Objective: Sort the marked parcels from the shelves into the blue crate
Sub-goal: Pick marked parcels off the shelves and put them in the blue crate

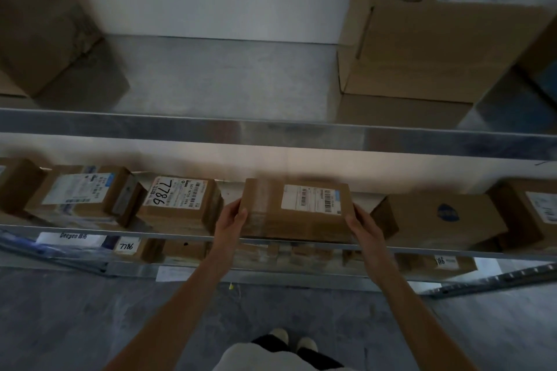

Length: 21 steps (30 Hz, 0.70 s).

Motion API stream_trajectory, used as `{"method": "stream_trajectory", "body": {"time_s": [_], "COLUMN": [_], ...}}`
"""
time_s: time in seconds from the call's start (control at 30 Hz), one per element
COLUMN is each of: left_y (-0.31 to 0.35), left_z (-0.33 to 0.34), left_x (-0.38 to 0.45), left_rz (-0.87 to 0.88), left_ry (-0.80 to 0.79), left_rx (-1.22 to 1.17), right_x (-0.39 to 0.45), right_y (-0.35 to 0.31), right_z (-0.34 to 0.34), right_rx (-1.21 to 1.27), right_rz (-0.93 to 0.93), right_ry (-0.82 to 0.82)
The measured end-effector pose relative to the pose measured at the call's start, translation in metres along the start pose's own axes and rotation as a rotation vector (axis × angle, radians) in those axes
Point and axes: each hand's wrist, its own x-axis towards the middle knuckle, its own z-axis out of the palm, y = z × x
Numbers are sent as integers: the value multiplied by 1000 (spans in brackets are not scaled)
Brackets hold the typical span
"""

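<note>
Both hands grip one labelled cardboard parcel at middle shelf front edge: left hand on its left end, right hand on its right. "7786" parcel just left.

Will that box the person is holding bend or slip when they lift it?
Probably not bend: the held box looks like stiff taped cardboard with square edges. It may slip a little, since the left hand and right hand only grip its sides. Flat and low, it seems unlikely to tip.
</note>
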Motion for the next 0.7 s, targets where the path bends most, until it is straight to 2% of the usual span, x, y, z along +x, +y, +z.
{"method": "stream_trajectory", "body": {"time_s": [0.13,0.37,0.5,0.57,0.7], "left_y": [-15,-27,-20,-7,31], "left_z": [-6,-2,1,4,28], "left_x": [-5,0,-1,-5,-18], "left_rz": [103,139,96,121,529], "left_ry": [-25,-6,8,97,287], "left_rx": [67,106,145,198,330], "right_x": [-11,-8,-11,-13,-22], "right_y": [10,14,6,3,-5], "right_z": [11,20,16,5,-51], "right_rx": [-56,-70,-211,-320,-405], "right_rz": [-36,-61,-110,-131,-291], "right_ry": [3,105,88,180,489]}}
